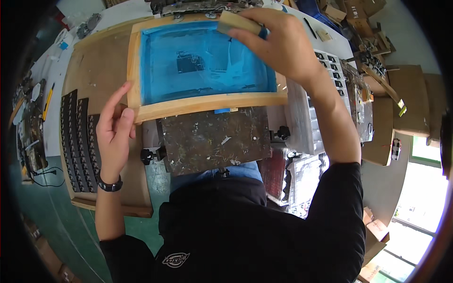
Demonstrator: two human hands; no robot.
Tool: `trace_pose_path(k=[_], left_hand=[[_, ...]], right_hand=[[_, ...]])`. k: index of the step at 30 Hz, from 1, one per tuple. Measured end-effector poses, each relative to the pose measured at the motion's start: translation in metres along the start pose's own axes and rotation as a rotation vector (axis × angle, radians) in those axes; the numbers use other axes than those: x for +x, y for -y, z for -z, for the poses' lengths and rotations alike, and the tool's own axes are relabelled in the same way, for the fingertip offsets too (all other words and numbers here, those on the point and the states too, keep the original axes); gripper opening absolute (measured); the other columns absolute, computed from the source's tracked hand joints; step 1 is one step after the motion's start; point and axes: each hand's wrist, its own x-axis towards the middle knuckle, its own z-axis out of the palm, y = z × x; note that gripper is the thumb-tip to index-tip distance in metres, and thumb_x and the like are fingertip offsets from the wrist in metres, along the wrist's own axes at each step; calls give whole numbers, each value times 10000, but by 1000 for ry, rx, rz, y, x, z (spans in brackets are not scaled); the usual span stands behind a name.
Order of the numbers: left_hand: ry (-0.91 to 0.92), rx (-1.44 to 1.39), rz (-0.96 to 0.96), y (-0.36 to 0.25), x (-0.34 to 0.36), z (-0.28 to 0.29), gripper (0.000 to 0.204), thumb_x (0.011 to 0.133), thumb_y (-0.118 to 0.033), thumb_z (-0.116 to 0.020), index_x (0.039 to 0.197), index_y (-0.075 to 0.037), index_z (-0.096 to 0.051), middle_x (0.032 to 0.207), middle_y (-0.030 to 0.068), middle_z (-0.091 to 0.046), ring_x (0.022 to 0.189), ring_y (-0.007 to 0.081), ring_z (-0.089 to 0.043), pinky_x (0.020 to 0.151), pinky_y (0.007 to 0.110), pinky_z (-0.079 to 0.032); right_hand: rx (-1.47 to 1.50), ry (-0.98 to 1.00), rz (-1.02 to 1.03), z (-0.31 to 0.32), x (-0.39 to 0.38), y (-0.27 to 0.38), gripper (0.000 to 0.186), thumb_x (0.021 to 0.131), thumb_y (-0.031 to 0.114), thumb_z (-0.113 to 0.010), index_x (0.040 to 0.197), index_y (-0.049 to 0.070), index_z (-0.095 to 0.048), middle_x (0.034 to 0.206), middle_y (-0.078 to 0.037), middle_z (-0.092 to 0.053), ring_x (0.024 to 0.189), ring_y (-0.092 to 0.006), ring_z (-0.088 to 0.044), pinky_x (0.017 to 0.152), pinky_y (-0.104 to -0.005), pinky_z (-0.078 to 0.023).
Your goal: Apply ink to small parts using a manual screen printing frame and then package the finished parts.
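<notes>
A wooden-framed printing screen [207, 101] with blue mesh sits in front of me, tilted slightly. A small dark patterned patch shows left of the mesh's middle. My left hand [116, 132] is at the frame's near left corner, thumb and index finger against the wood; its other fingers curl and are partly hidden. My right hand [288, 45] grips a wooden-handled squeegee [239, 23] over the far right part of the screen. The squeegee's blade is mostly hidden. Below the screen's near edge is a stained, dark platen [214, 139].
Dark strips with repeated small marks [80, 141] lie on a brown board [96, 70] at left. White trays holding small black pieces [332, 70] stand at right. Black clamp knobs [281, 133] flank the platen. Cardboard boxes [408, 99] are stacked farther right.
</notes>
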Motion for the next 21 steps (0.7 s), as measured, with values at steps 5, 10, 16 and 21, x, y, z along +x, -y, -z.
trace_pose_path(k=[5,10,16,21], left_hand=[[46,-9,-29,0,8,0,459,1072,-67,-594,1531,-71,-607,890,-13,-543,675,81,-458,625,198,-401],[32,-23,-46,-3,6,4,444,1078,-64,-589,1521,-62,-611,867,-13,-538,688,91,-492,639,212,-429],[-82,95,-217,11,24,47,346,1066,-122,-650,1393,-17,-688,976,50,-707,800,125,-654,736,230,-512],[-211,1184,-76,47,66,128,460,985,-382,-731,1316,-63,-743,1226,158,-733,1064,331,-703,924,410,-568]], right_hand=[[125,165,88,19,-26,39,347,903,85,-839,1227,2,-748,1092,-108,-731,863,-216,-595,857,-354,-517],[203,96,-77,29,-23,39,286,886,90,-873,1150,8,-799,971,-69,-762,734,-186,-618,737,-327,-520],[-76,13,-225,29,16,-11,389,1027,234,-770,1357,35,-716,1120,-79,-738,973,-178,-690,890,-339,-553],[269,-202,-409,57,-9,-39,423,1048,245,-740,1410,34,-683,1157,-90,-741,1036,-182,-698,964,-340,-547]])
